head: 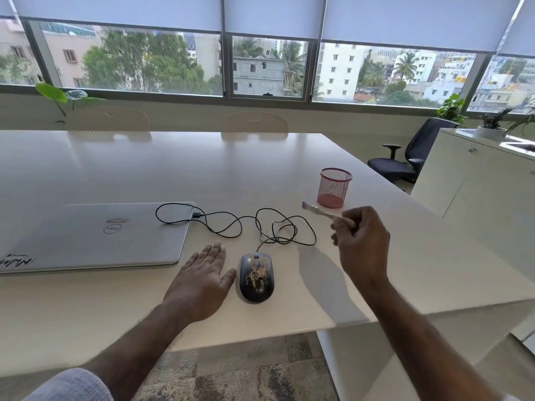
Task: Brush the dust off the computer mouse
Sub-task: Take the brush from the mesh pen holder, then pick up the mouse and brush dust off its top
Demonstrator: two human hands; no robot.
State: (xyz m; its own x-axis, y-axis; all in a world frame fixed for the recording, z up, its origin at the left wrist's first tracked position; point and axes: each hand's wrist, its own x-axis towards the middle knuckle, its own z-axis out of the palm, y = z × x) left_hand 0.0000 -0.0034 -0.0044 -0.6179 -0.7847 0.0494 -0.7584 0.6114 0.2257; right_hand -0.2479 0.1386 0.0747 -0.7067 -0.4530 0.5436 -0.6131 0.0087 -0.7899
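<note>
Fingers of the left hand (202, 280) lie straight and close together, palm down on the table (115, 169), holding nothing; the thumb spreads toward 3 o'clock and ends just beside the mouse (256, 277), though whether it touches the mouse cannot be told. At 10 o'clock from that hand lies a closed laptop (95, 237), grey, with its lid logo facing up.

At 3 o'clock from the left hand the mouse rests on the table near its front edge. It is dark and oval, with a scroll wheel at the far end, and a patch of pale tan dust is scattered down the middle of its back. Its long axis runs 12 to 6, with the nose at 12 and the rounded tail at 6. A black cable (260, 227) leaves the nose, loops loosely over the table toward 12 and 10, and ends in a plug at the laptop's right edge.

At 2 o'clock from the mouse the right hand (362, 241) is raised above the table, its fingers curled around the handle of a brush (317, 211). The brush's pale, blurred tip points to 10 o'clock. Beyond it, at 12 from the hand, a red mesh cup (334, 188) stands upright.
</note>
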